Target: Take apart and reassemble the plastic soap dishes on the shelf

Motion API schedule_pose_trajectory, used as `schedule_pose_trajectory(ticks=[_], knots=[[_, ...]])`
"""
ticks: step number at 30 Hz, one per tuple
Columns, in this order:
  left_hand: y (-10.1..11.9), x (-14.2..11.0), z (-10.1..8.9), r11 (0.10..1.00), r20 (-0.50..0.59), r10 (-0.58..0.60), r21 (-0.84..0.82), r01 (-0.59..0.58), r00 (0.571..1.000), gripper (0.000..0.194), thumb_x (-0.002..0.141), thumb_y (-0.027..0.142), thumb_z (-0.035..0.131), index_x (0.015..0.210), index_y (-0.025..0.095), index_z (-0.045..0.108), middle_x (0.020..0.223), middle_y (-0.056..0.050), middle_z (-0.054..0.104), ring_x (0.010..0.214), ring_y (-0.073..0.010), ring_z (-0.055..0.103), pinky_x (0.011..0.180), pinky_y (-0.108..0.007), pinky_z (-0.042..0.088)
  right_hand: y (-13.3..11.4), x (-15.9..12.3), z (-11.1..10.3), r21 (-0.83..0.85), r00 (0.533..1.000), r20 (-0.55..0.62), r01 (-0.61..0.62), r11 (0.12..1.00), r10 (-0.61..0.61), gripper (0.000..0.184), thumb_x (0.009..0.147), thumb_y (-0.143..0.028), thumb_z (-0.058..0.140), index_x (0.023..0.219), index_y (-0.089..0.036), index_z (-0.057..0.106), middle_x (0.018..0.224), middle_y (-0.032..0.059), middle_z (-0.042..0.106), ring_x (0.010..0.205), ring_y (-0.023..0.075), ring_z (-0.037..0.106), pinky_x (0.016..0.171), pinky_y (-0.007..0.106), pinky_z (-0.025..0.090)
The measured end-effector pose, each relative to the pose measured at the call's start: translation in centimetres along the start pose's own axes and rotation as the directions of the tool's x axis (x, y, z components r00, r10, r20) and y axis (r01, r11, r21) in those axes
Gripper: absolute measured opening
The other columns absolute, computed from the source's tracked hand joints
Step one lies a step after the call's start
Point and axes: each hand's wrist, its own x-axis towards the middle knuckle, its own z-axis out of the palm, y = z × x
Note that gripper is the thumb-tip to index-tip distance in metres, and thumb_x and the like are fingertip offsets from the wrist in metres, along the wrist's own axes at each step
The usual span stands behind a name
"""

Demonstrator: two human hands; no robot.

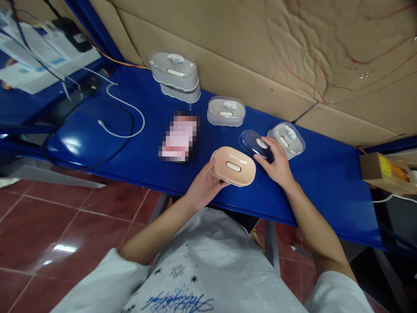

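My left hand is closed round the left end of a peach-coloured oval box, which has a cream slot piece in its top. To the right, my right hand grips a clear plastic cover with a round sticker, thumb and fingers at its right end. The cover looks dark against the blue table and is at or just above its surface. Just behind my right hand stands a grey oval box with a clear cover. The undersides of my left fingers are hidden by the peach box.
Farther back are another covered grey box and a stack of grey boxes. A pixelated phone-like object lies left of my hands. White cable and power strips are at left; a cardboard box is at right.
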Motion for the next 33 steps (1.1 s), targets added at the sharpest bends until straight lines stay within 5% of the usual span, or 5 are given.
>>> schedule_pose_trajectory(ticks=[3,10,16,24,33], knots=[[0.0,0.0,0.3,1.0,-0.004,0.007,0.006,-0.007,1.0,0.042,0.104,0.045,0.07,0.141,0.024,0.071,0.151,-0.009,0.07,0.154,-0.0345,0.053,0.126,-0.054,0.048,-2.4,-0.6,-0.2,0.101,1.0,-0.017,0.024,0.995,-0.022,0.062,0.104,-0.06,0.063,0.157,-0.03,0.054,0.157,0.0143,0.061,0.147,0.0341,0.059,0.122,0.062,0.05],[-0.4,0.0,0.2,0.999,0.066,0.02,0.045,-0.023,0.998,0.047,0.105,0.052,0.066,0.142,0.025,0.071,0.153,-0.009,0.07,0.154,-0.0342,0.054,0.117,-0.045,0.056,-7.1,-2.8,1.1,0.097,0.979,0.132,0.144,0.985,-0.156,0.08,0.097,-0.059,0.074,0.166,-0.038,0.04,0.164,0.0139,0.049,0.155,0.0388,0.049,0.127,0.066,0.045],[-0.4,-0.4,0.2,0.997,0.104,0.016,0.076,-0.024,0.994,0.052,0.106,0.055,0.064,0.145,0.022,0.069,0.151,-0.013,0.071,0.151,-0.0369,0.056,0.12,-0.054,0.052,-6.4,-2.9,1.5,0.064,0.963,0.147,0.217,0.974,-0.224,0.091,0.094,-0.06,0.077,0.169,-0.04,0.03,0.163,0.0152,0.044,0.153,0.0411,0.048,0.125,0.067,0.047],[-0.5,-0.3,-0.2,0.997,0.126,-0.006,0.081,-0.004,0.992,0.051,0.108,0.055,0.06,0.146,0.023,0.069,0.15,-0.012,0.072,0.152,-0.0343,0.056,0.122,-0.051,0.051,-5.7,-2.7,1.5,0.081,0.945,0.136,0.288,0.954,-0.297,0.095,0.09,-0.06,0.082,0.167,-0.043,0.028,0.157,0.0142,0.042,0.149,0.0414,0.049,0.121,0.068,0.05],[-0.2,-0.6,-0.2,0.994,0.187,0.003,0.105,-0.023,0.982,0.054,0.102,0.061,0.067,0.141,0.025,0.072,0.151,-0.01,0.071,0.144,-0.0371,0.062,0.105,-0.046,0.063,-6.1,-2.7,0.6,0.09,0.927,0.133,0.342,0.935,-0.352,0.093,0.089,-0.059,0.084,0.165,-0.043,0.032,0.155,0.0138,0.043,0.149,0.0429,0.05,0.122,0.069,0.05]])
